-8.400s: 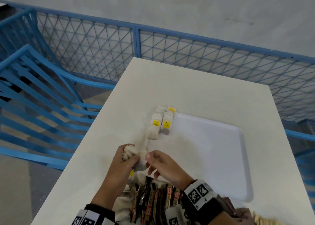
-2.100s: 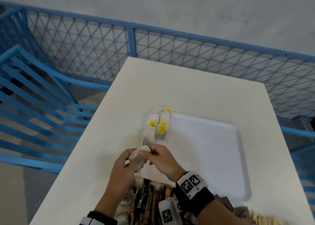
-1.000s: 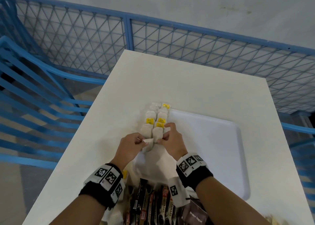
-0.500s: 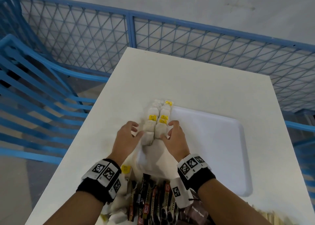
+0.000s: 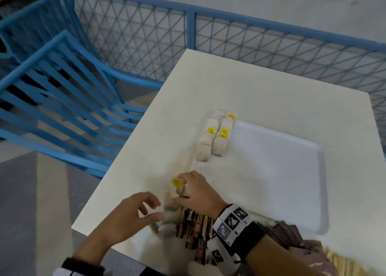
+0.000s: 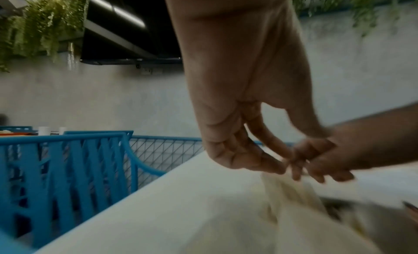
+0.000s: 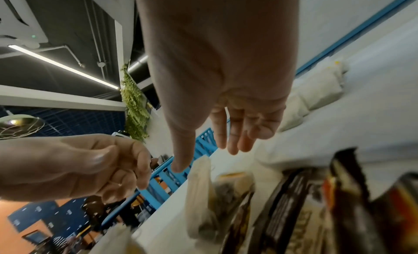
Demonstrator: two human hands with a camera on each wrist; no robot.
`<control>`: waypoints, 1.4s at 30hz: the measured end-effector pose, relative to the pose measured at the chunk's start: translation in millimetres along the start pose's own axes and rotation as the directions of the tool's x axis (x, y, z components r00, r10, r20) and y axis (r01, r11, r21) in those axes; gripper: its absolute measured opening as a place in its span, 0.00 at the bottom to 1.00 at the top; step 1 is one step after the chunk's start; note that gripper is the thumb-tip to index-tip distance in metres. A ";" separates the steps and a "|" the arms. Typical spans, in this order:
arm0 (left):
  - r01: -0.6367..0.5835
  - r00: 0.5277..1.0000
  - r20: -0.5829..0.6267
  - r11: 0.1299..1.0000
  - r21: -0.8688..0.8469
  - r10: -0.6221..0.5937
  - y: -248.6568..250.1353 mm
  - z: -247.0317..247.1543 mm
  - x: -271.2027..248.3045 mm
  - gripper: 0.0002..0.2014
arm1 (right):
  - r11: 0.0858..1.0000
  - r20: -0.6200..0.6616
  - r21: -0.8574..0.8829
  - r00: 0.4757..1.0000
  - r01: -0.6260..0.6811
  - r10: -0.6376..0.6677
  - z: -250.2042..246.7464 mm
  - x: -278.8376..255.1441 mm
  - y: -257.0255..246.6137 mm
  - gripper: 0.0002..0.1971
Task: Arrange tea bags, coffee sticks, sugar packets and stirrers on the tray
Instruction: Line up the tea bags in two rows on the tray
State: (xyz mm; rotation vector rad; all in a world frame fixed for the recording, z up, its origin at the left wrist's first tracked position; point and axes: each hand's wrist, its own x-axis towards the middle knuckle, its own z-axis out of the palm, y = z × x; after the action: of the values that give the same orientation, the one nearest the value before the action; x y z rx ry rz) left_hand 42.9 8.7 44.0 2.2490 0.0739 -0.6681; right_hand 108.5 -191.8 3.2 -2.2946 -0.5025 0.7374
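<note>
A white tray (image 5: 292, 171) lies on the white table (image 5: 271, 100). Two rows of tea bags (image 5: 217, 137) with yellow tags run along its left rim; the right wrist view shows them too (image 7: 316, 93). Near the table's front edge, loose tea bags lie beside dark coffee sticks (image 5: 194, 227). My right hand (image 5: 180, 191) hovers over one loose tea bag (image 7: 201, 186), thumb at its top edge, fingers straight and apart from it. Just left of that pile, my left hand (image 5: 155, 208) holds nothing, its fingers loosely curled.
Brown packets (image 5: 288, 236) and pale stirrers (image 5: 342, 263) lie at the front right. Left of the table stands a blue slatted chair (image 5: 62, 100). A blue mesh fence (image 5: 271, 45) runs behind the table's far edge.
Both hands left the tea bag rows on the tray and drew back to the loose pile at the front edge. The rows stay in place.
</note>
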 end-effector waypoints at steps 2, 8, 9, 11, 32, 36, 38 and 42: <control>-0.032 0.996 0.080 0.998 0.061 0.027 -15.3 13.6 -7.2 0.29 | 0.999 0.019 -0.035 0.999 -0.029 0.030 9.0 3.7 -3.5 0.34; -0.100 0.988 0.142 0.960 0.261 0.064 -29.8 40.4 -5.1 0.27 | 0.997 -0.039 -0.073 0.999 0.026 -0.029 26.5 7.1 -5.3 0.16; -0.113 0.989 0.122 0.964 0.241 0.085 -31.0 42.5 -3.2 0.25 | 0.999 -0.055 -0.043 0.998 0.030 -0.032 25.8 6.0 -4.7 0.14; -0.138 0.989 0.084 0.970 0.201 0.124 -32.8 46.1 1.0 0.18 | 1.000 -0.081 0.004 0.996 0.031 -0.030 20.8 3.6 -2.7 0.13; -0.089 0.916 -0.384 0.877 -0.472 -0.114 -29.2 20.1 -5.3 0.23 | 1.000 -0.062 -0.013 0.998 -0.025 0.024 17.5 18.2 -8.1 0.14; -0.070 0.890 -0.417 0.848 -0.526 -0.185 -15.1 16.6 -2.1 0.19 | 0.972 -0.146 0.235 0.987 -0.027 0.063 3.6 9.9 -4.4 0.11; -0.048 0.869 -0.451 0.872 -0.487 -0.204 -12.4 17.7 2.9 0.18 | 0.923 -0.182 0.385 0.978 -0.024 0.102 -7.2 5.9 -1.3 0.10; -0.004 0.870 -0.464 0.941 -0.340 -0.164 -6.7 20.5 11.4 0.12 | 0.739 -0.163 0.673 0.979 0.017 0.126 -31.4 -7.6 -3.3 0.11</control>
State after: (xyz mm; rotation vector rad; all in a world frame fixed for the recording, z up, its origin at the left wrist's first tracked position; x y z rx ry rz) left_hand 41.9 -2.7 22.5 2.0371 0.4982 -0.0958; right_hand 121.8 -208.5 27.7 -1.6643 -0.0411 0.5791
